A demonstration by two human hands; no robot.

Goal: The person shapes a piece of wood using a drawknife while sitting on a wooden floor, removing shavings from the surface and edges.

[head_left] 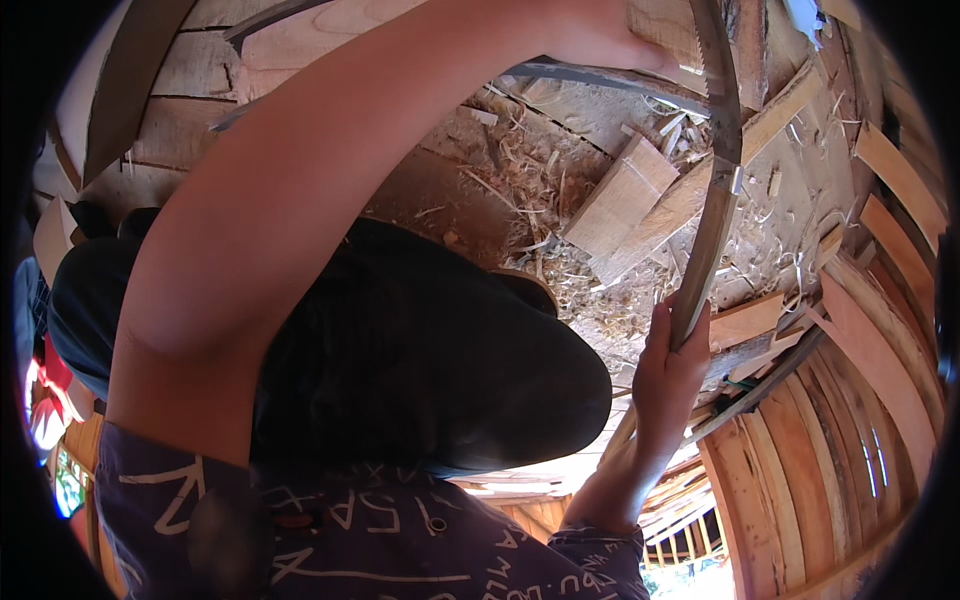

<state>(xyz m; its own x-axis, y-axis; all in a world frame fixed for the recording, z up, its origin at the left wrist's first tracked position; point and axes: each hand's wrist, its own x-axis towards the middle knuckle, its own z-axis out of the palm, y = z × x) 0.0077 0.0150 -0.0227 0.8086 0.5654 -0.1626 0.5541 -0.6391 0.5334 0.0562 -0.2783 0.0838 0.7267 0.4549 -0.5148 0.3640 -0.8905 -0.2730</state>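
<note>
My right hand (672, 368) is closed around the long wooden handle of a handsaw (712, 230). The saw's narrow toothed blade runs up past the top edge of the head view and looks bent by the lens. Its teeth lie beside the end of a pale wooden board (664, 28). My left arm reaches across to that board, and my left hand (605, 38) grips it close to the blade. The thumb side shows there; the other fingers are hidden or out of the picture. Whether the teeth touch the wood I cannot tell.
Below the board lie a short wooden block (622, 192), a longer strip (775, 125) and many curled shavings (535, 190). My bent knee in dark trousers (450, 350) fills the middle. Curved planks (800, 470) form a wall at the right.
</note>
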